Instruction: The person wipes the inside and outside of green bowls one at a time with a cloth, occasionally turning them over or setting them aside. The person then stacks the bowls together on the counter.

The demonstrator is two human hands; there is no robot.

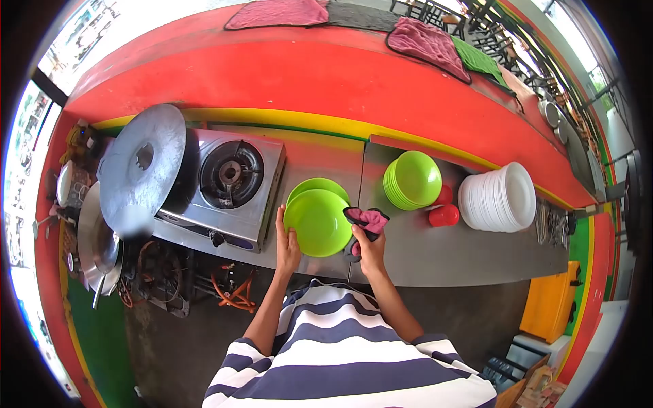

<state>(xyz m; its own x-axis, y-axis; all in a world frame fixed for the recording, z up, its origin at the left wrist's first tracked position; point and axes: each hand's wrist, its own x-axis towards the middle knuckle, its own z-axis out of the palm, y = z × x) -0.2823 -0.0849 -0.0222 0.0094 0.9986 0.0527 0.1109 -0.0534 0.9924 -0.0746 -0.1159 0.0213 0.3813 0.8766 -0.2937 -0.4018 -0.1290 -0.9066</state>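
Note:
A bright green bowl [316,223] is held in front of my body, over the steel counter's front part. My left hand [288,246] grips its left rim, fingers along the outer side and thumb toward the front. In my right hand [369,249] is a bunched pink cloth [367,219] with dark edging, pressed against the bowl's right rim. Behind the held bowl, another green bowl [318,183] shows only its far rim and part of its inside. A stack of green bowls [416,178] stands further right on the counter.
A gas stove [235,190] is on the left, with a large round metal lid or pan [144,163] leaning beside it. Stacked white bowls [500,197] and a red cup [444,215] sit right. Cloths [428,46] lie on the red ledge [292,81] behind the counter [422,255].

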